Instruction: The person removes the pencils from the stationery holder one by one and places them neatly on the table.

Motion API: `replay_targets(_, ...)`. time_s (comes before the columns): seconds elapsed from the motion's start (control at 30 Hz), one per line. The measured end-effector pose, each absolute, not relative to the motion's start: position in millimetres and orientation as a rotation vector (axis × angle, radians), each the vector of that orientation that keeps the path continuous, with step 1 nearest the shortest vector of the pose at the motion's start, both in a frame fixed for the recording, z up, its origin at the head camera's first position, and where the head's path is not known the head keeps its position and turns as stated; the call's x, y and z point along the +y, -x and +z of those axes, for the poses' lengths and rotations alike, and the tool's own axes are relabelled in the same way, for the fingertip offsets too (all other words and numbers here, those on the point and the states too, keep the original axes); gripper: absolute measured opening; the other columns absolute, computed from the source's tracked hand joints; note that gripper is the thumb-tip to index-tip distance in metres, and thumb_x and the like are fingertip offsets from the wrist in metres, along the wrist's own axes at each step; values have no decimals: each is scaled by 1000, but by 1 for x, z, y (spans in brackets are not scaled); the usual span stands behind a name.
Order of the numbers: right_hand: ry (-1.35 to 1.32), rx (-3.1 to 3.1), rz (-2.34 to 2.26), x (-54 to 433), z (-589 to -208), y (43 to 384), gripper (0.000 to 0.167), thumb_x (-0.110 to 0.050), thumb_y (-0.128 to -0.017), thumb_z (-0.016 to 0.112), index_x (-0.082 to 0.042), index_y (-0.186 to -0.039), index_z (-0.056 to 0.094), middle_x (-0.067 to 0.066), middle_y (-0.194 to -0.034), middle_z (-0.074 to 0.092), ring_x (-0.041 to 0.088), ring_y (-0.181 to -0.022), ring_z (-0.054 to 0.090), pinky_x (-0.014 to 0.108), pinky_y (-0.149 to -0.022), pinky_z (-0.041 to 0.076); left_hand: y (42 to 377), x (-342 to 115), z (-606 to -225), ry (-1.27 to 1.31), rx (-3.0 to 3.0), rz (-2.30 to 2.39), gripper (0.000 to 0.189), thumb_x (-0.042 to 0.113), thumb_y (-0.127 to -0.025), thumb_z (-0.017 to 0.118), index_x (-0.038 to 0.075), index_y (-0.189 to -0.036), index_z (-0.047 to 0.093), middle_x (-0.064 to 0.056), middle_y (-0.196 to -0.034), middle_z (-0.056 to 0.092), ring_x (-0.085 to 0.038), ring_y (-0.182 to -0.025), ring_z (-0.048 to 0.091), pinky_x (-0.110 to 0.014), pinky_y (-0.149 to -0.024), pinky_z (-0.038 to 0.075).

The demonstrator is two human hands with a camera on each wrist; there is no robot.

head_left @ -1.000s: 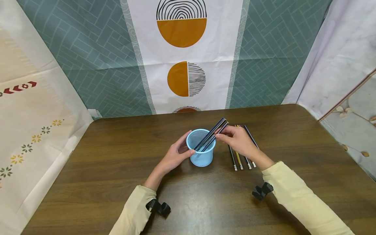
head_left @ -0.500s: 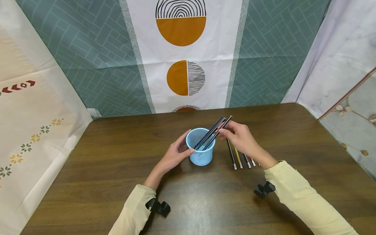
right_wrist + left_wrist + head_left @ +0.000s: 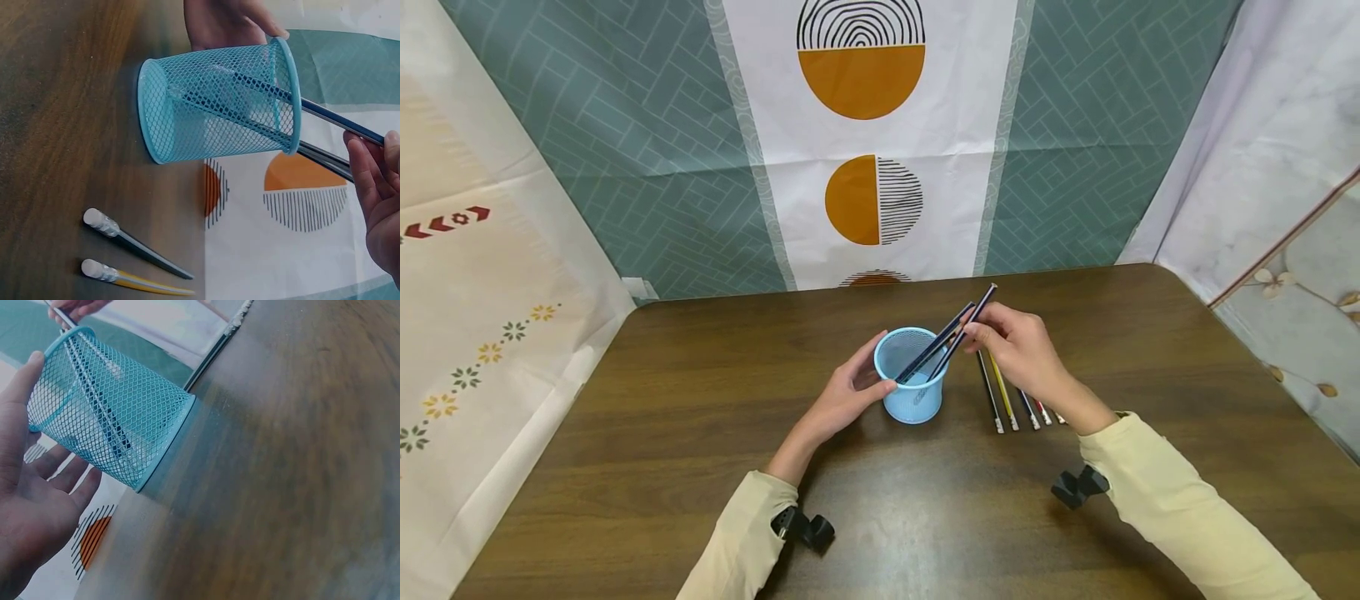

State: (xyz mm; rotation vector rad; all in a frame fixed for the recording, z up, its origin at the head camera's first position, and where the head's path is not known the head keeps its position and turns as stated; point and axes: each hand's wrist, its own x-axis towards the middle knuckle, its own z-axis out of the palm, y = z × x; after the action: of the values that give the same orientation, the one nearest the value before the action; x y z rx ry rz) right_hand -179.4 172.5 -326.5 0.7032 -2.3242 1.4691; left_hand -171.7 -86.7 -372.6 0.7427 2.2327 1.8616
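A light-blue mesh pencil cup [image 3: 912, 406] stands upright on the wooden table. My left hand [image 3: 848, 392] holds its left side, thumb at the near rim and fingers around the far side. My right hand [image 3: 1017, 343], right of the rim, pinches a dark blue pencil [image 3: 337, 122] between thumb and fingers. That pencil slants down into the cup, its lower end visible through the mesh in the right wrist view. Other dark pencils [image 3: 325, 160] lean inside against the rim, their upper ends partly behind my right hand.
Several pencils lie side by side on the table right of the cup, including a yellow pencil [image 3: 1003, 395] and a black pencil [image 3: 989, 392], eraser ends toward me. The table's far edge [image 3: 737, 297] meets a patterned cloth hanging behind.
My right hand has shifted slightly up and right, and its pencil has drawn apart from the other leaning ones and stands steeper. The left hand and cup have stayed put.
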Motion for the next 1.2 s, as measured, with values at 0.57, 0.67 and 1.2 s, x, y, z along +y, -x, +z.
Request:
replay_targets(0.57,-730,-2146,1506,173,-309,175,10,15,-86,62,12,-95,65,19,-86,69,14,-71,68,26,-64,56,187,-89,-403,-727,2246,1865,70,4,-93,64,9,-153,28,-17,-147,40,-31,-131,44,-45,-105,38)
replay_targets(0.67,-725,-2129,1508,175,-303,176,10,15,-86,63,12,-95,64,19,-85,69,8,-72,68,26,-65,56,187,-89,-403,-741,2248,1867,70,6,-93,65,10,-153,29,-16,-146,42,-31,-130,45,-45,-105,38)
replay_targets(1.2,-675,-2154,1405,182,-281,174,8,11,-89,61,11,-96,63,17,-85,68,4,-71,66,21,-67,55,187,-89,-402,-734,2234,1871,73,0,-91,64,4,-153,25,-21,-147,38,-36,-131,43,-48,-105,37)
